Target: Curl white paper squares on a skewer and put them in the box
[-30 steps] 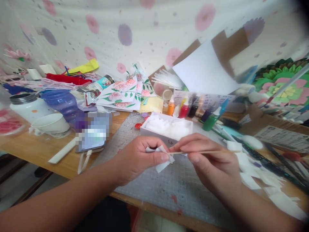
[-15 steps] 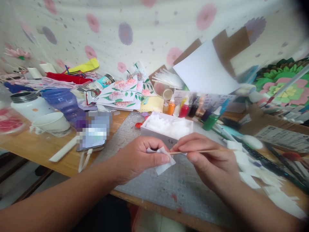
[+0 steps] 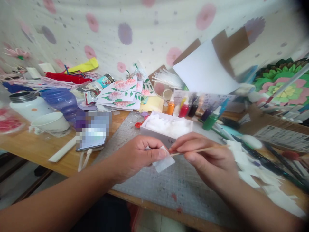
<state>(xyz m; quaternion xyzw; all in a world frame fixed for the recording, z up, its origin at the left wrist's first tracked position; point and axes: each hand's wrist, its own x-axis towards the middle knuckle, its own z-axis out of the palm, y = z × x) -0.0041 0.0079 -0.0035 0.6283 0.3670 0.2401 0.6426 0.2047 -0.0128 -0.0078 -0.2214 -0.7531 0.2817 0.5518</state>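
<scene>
Between thumb and bent fingers, my left hand (image 3: 142,156) pinches a small piece of white tissue paper (image 3: 164,164). My right hand (image 3: 205,154) grips a thin wooden stick (image 3: 200,150), whose left tip reaches the paper's edge. The two hands nearly meet above the grey cutting mat (image 3: 154,196). Just behind them stands a white box (image 3: 156,135) filled with fluffy white pieces (image 3: 169,125). More white paper squares (image 3: 248,178) lie in an overlapping row to the right, beside my right forearm.
Paint bottles, among them an orange bottle (image 3: 170,106) and a green bottle (image 3: 211,120), stand behind the box. A phone (image 3: 93,138) with a cable, a paper cup (image 3: 50,124) and a white jar (image 3: 26,108) are at left. A cardboard box (image 3: 282,129) sits at right.
The paper in my left hand has shifted slightly, and the stick's right end is tilted up a little more. Both hands stay in nearly the same place.
</scene>
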